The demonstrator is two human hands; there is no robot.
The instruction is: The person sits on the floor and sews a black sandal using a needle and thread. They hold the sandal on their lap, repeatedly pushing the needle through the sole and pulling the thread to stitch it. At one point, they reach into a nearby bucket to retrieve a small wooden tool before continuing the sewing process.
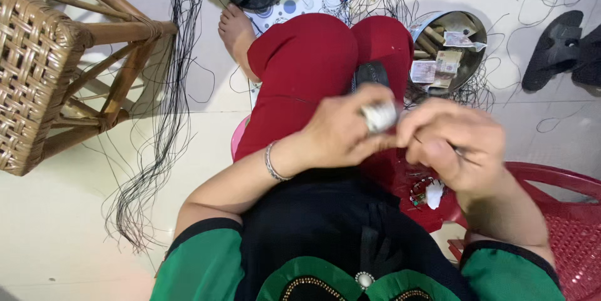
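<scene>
My left hand (341, 129) is closed around a small silvery white object (380, 116), held over my lap in red trousers (313, 69). A thin bracelet (271, 162) circles that wrist. My right hand (460, 144) is close beside it, fingers curled and pinched near the same object; blur hides what the fingertips grip. A dark strap-like thing (370, 74) lies on my knee just beyond the hands. Small beads and a white scrap (429, 191) rest on a red surface under my right hand.
A wicker and wood stool (56, 63) stands at left, with a long bundle of black threads (163, 126) draped down the pale floor. A round metal tin (447, 51) with paper slips sits past my knee. Black sandals (560, 47) lie at right, a red plastic chair (573, 232) beside me.
</scene>
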